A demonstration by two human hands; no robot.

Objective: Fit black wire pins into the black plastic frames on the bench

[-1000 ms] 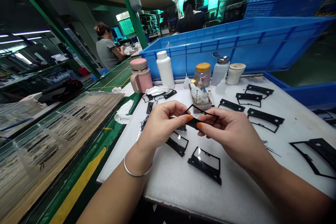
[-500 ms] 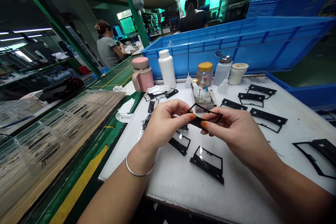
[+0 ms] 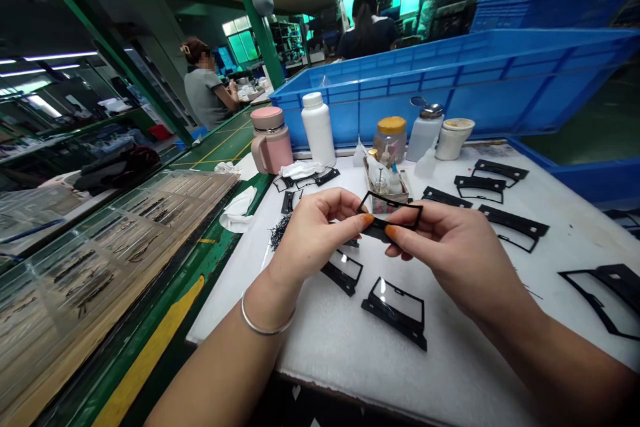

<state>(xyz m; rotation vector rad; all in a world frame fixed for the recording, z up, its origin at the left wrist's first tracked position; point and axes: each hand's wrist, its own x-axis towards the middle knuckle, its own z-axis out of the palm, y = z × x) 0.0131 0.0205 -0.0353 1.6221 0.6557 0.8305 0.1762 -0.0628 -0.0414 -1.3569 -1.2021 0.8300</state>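
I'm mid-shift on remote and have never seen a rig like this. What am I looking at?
There's no machine here: these are a person's bare hands. The view comes from a camera worn on that person's head, looking forward and down. The left hand and right hand together hold one black frame above a white work surface. Similar frames lie spread across that surface. Farther back stand a pink mug and a white bottle, with a blue crate behind them.
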